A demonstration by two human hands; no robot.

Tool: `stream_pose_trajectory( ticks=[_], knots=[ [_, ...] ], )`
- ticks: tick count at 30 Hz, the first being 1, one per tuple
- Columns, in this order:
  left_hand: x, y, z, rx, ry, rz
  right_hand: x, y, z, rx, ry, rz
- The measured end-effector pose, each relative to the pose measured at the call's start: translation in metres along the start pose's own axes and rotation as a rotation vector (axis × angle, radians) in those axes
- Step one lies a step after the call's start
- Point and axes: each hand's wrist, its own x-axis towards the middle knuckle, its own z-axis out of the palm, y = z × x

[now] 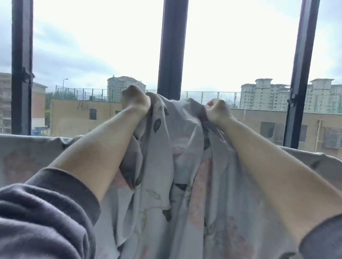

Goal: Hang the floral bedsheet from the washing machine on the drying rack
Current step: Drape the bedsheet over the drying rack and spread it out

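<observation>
The floral bedsheet [181,188] is pale grey-blue with pink flowers and dark leaves. It hangs in front of me in bunched folds. My left hand [137,102] is shut on its top edge at the left. My right hand [217,109] is shut on the top edge about an arm's width to the right. Both arms are stretched up and forward, sleeves pushed back. More of the sheet stretches out level to the left [25,155] and to the right [320,163], draped over something hidden. The drying rack itself is not visible.
Close behind the sheet stands a large window with dark vertical frames [172,46], one at the left [21,62] and one at the right [302,72]. Outside are buildings and a cloudy sky.
</observation>
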Motion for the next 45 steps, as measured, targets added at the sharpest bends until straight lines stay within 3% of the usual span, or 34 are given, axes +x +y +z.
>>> stream_pose_trajectory(
  ticks=[5, 7, 10, 13, 17, 23, 28, 34, 37, 40, 43, 45],
  knots=[
    [-0.014, -0.032, 0.023, 0.162, -0.226, 0.011, -0.025, 0.019, 0.024, -0.184, -0.273, -0.016],
    [-0.024, -0.031, 0.019, 0.321, -0.422, 0.054, -0.032, 0.014, 0.022, -0.209, -0.409, -0.01],
    [-0.041, -0.021, 0.008, 0.461, -0.734, 0.121, -0.048, 0.001, 0.01, -0.313, -0.775, -0.035],
    [-0.055, -0.022, -0.014, 0.413, -0.793, 0.282, -0.061, 0.002, -0.001, -0.321, -0.909, -0.081],
    [-0.073, -0.055, -0.072, 0.234, -0.594, 0.561, -0.08, 0.003, -0.021, -0.194, -0.595, -0.286],
    [-0.087, -0.132, -0.135, 0.248, -0.37, 0.762, -0.135, -0.044, 0.005, -0.191, -0.504, -0.569],
    [-0.082, -0.148, -0.14, 0.192, -0.171, 0.855, -0.145, -0.066, 0.029, -0.174, -0.286, -0.544],
    [-0.034, -0.146, -0.146, 0.203, -0.049, 0.524, -0.137, -0.071, 0.03, -0.278, -0.06, -0.378],
    [0.006, -0.157, -0.171, 0.259, 0.062, 0.299, -0.114, -0.071, 0.018, -0.215, 0.106, -0.224],
    [0.038, -0.169, -0.189, 0.357, 0.165, 0.212, -0.092, -0.075, 0.005, -0.249, 0.282, -0.046],
    [0.053, -0.183, -0.189, 0.474, 0.086, 0.067, -0.077, -0.075, 0.009, -0.309, 0.326, 0.064],
    [0.054, -0.195, -0.181, 0.591, -0.127, -0.019, -0.075, -0.068, 0.023, -0.404, 0.125, 0.075]
  ],
)
